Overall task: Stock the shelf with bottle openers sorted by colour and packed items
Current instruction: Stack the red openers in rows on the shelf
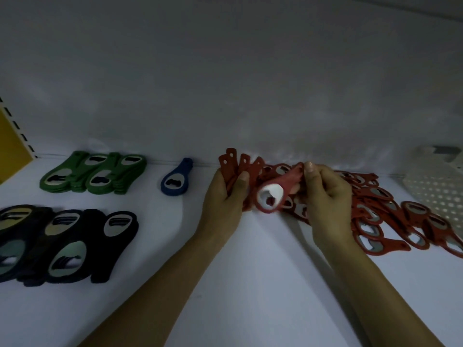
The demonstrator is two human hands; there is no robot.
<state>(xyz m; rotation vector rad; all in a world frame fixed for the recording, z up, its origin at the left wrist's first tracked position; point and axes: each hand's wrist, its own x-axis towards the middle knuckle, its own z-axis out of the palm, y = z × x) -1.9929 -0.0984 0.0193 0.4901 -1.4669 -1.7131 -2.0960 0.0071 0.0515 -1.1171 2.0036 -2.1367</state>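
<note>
Pinching one red opener [271, 196] by its handle in my right grip [325, 196], I hold a red stack [231, 162] in my left grip [223, 199] above the shelf [250, 271]; probably light, stiff, slick, so handles suit.

Shop, by look of it: I was facing retail shelving. White shelf board [250, 271] met white back panel [225, 83]; slotted upright [17, 126] ran at far left, yellow panel [10, 151] beside it (usual store fittings). Same product lay in quantity, grouped by colour: green openers [92, 176] stacked at back left, dark openers [70, 244] nearer me, lone blue opener [176, 181], red openers [375, 204] heaped at right. Pale perforated basket [436, 186] stood at far right.
</note>
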